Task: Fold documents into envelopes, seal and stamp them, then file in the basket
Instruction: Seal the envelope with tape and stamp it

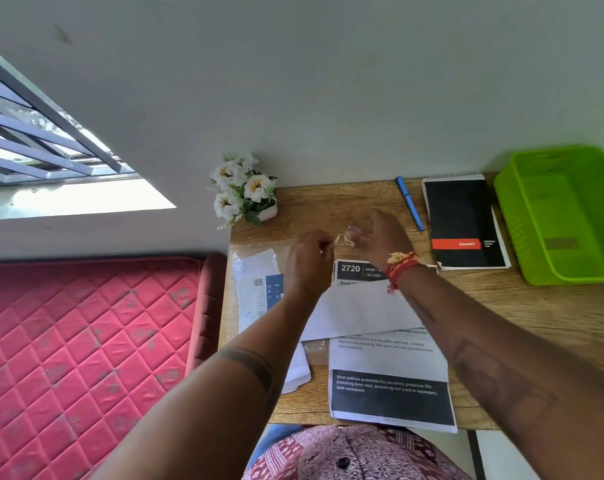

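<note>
A white envelope lies across a printed document on the wooden desk. Both hands hover above the desk behind the envelope. My left hand pinches a small pale scrap of paper, perhaps a stamp or its backing, at its fingertips. My right hand pinches another small piece close beside it; the two pieces nearly touch. The green plastic basket stands empty at the far right.
A clear pack of envelopes lies at the desk's left edge, more white paper below it. A blue pen, a black notebook and a flower pot sit by the wall. A red mattress is left.
</note>
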{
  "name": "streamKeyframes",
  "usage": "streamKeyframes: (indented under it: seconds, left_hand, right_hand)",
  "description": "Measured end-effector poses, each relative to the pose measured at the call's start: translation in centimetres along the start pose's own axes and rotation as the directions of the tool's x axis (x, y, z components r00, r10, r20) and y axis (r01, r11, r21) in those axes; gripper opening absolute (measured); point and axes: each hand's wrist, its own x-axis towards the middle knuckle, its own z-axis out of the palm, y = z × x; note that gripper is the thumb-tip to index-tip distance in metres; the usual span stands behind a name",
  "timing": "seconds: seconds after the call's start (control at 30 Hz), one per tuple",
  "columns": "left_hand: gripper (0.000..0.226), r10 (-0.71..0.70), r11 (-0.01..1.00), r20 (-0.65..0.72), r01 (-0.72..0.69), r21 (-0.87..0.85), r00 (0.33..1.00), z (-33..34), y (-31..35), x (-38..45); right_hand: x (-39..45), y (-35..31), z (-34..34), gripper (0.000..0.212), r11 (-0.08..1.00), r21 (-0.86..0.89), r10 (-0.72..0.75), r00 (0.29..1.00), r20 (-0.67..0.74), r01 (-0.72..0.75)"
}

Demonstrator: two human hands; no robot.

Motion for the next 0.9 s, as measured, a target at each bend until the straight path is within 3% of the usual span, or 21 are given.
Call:
streamKeyframes:
  seconds: [0.07, 0.13, 0.2, 0.27, 0.4, 0.47, 0.53, 0.6, 0.67, 0.7, 0.9]
  left_hand:
    - [0.009, 0.158, 0.984, -0.024, -0.155, 0.087, 0.987, 0.5, 0.8, -0.7]
    - [0.01, 0.269, 0.954, -0.019, -0.264, 0.142, 0.963, 1.0, 1.7, -1.4]
    - [0.012, 0.385, 0.904, 0.012, -0.38, 0.196, 0.923, 1.6, 2.4, -2.2]
    - [0.012, 0.456, 0.849, 0.072, -0.458, 0.263, 0.887, 2.2, 2.7, -2.8]
    - [0.011, 0.439, 0.849, 0.1, -0.448, 0.281, 0.893, 3.6, 3.0, -4.2]
    - [0.018, 0.375, 0.901, 0.113, -0.391, 0.189, 0.92, 4.2, 3.1, -4.8]
    - [0.024, 0.187, 0.981, 0.129, -0.192, 0.034, 0.974, 4.6, 3.4, -5.1]
    - [0.025, -0.066, 0.987, 0.184, 0.091, -0.131, 0.981, 4.9, 4.0, -4.9]
    - [0.032, -0.248, 0.875, 0.342, 0.361, -0.322, 0.906, 4.9, 4.6, -4.7]
    - [0.033, -0.273, 0.819, 0.417, 0.437, -0.372, 0.867, 4.9, 4.7, -4.7]
    - [0.02, -0.279, 0.786, 0.455, 0.473, -0.399, 0.846, 5.4, 4.2, -4.9]
  right_hand:
    - [-1.9, -0.5, -0.6, 0.038, 0.902, 0.392, 0.186, 0.982, 0.028, -0.182]
    - [-3.6, -0.4, -1.2, 0.037, 0.631, 0.687, 0.286, 0.931, 0.225, -0.36]
    - [-5.0, -0.1, -2.0, 0.023, 0.387, 0.806, 0.286, 0.889, 0.357, -0.448]
    - [-5.6, 0.5, -2.6, 0.009, 0.293, 0.831, 0.315, 0.869, 0.383, -0.473]
    - [-6.0, 2.4, -3.4, 0.026, 0.342, 0.816, 0.376, 0.864, 0.335, -0.466]
    - [-6.3, 3.5, -3.6, 0.024, 0.393, 0.805, 0.392, 0.873, 0.29, -0.444]
    - [-6.9, 4.3, -3.7, 0.024, 0.404, 0.814, 0.385, 0.885, 0.262, -0.417]
    - [-7.5, 4.9, -3.6, 0.025, 0.398, 0.834, 0.373, 0.898, 0.233, -0.382]
    - [-7.9, 5.4, -3.6, 0.026, 0.432, 0.825, 0.374, 0.905, 0.203, -0.364]
    - [-8.1, 5.6, -3.6, 0.026, 0.463, 0.811, 0.374, 0.908, 0.188, -0.359]
    - [-8.9, 6.7, -3.3, 0.026, 0.579, 0.745, 0.352, 0.926, 0.139, -0.332]
